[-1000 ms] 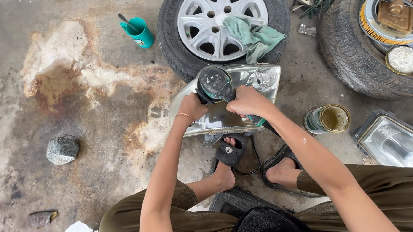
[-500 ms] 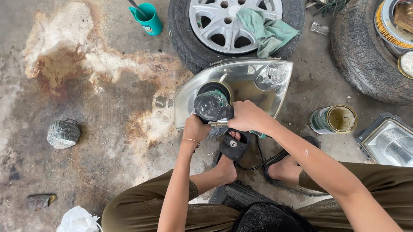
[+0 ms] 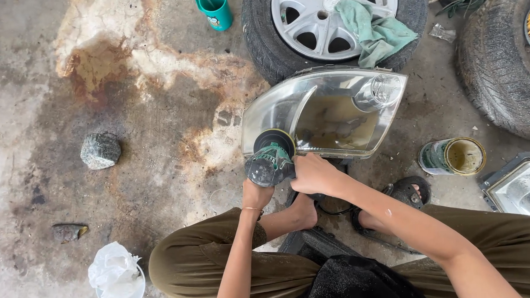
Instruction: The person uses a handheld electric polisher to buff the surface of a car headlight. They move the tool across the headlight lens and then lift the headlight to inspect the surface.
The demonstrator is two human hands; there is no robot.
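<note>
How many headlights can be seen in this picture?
2. One headlight lies in front of the person, under the polishing tool. The second headlight is at the right edge, partly cut off. Others may be outside the view.

Glossy clear plastic on the headlight [image 3: 328,108], its lens cloudy and yellowed inside. The polisher [image 3: 269,160] shows dusty, matt green-and-grey plastic. Rough, stained concrete floor [image 3: 128,101] all around. Far off, a smooth silver hubcap [image 3: 319,15] wears a soft green cloth [image 3: 375,33]; the rubber tyre [image 3: 500,70] looks dull, gritty.
</note>
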